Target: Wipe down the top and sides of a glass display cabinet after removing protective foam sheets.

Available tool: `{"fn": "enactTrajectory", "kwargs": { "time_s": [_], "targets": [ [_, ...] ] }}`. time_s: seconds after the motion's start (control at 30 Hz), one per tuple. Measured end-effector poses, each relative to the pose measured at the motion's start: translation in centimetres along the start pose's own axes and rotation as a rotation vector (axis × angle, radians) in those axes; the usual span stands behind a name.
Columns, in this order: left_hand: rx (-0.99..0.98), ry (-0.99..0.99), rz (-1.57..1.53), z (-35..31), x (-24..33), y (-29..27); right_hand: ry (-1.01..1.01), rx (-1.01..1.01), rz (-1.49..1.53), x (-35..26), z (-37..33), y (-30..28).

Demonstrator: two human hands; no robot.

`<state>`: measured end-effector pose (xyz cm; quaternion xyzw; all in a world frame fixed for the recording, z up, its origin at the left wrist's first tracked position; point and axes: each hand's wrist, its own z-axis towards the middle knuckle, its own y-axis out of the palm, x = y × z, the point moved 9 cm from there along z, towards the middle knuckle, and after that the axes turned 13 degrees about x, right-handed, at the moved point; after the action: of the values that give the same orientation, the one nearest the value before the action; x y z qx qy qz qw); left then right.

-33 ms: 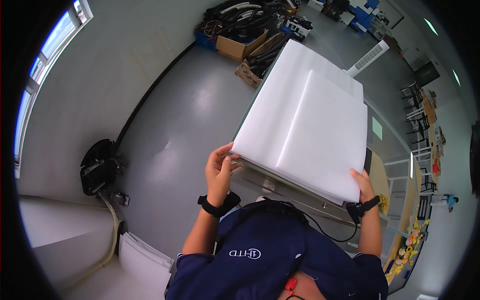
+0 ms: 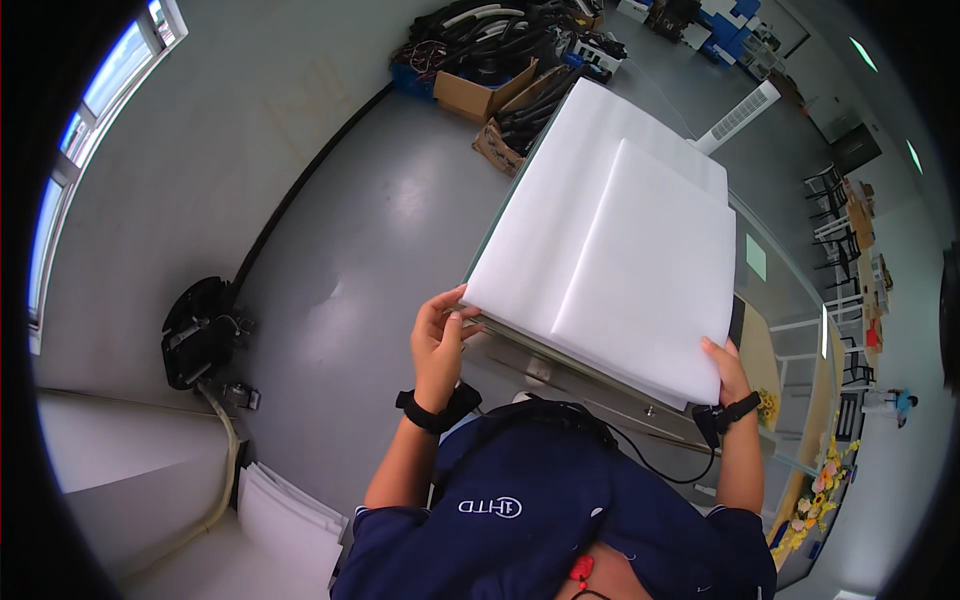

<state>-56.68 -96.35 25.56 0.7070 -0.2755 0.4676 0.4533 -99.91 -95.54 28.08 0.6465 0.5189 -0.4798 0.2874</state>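
White foam sheets point(image 2: 645, 250) lie in a stack on a glass-topped table point(image 2: 580, 374) in front of me, the upper one set to the right of the lower sheet point(image 2: 545, 215). At the near left corner, my left hand point(image 2: 438, 345) is closed on the lower sheet's edge, with its fingers slightly apart. My right hand point(image 2: 730, 372) grips the near right corner of the stack. Its thumb lies on the top sheet and its other fingers are mostly hidden behind the edge. Each wrist wears a black strap with a dark device.
Cardboard boxes point(image 2: 487, 92) and black hoses point(image 2: 480, 35) crowd the floor beyond the table. A white tower fan point(image 2: 738, 115) stands at the far right corner. More white sheets point(image 2: 290, 515) lean at lower left, near a black machine point(image 2: 200, 335). Flowers point(image 2: 822, 490) are at right.
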Motion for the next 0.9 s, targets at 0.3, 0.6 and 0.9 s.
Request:
{"fn": "enactTrajectory", "kwargs": {
  "time_s": [0.3, 0.6, 0.9],
  "targets": [
    [0.016, 0.167, 0.393, -0.4, 0.6, -0.1, -0.030, -0.016, 0.037, -0.3, -1.0, 0.3],
    [0.062, 0.615, 0.833, 0.1, 2.7, 2.1, -0.145, 0.051, -0.178, -1.3, -0.4, 0.1],
    [-0.013, 0.636, 0.956, 0.4, 3.0, 3.1, -0.412, 0.258, -0.760, -1.6, -0.6, -2.3]
  ]
}}
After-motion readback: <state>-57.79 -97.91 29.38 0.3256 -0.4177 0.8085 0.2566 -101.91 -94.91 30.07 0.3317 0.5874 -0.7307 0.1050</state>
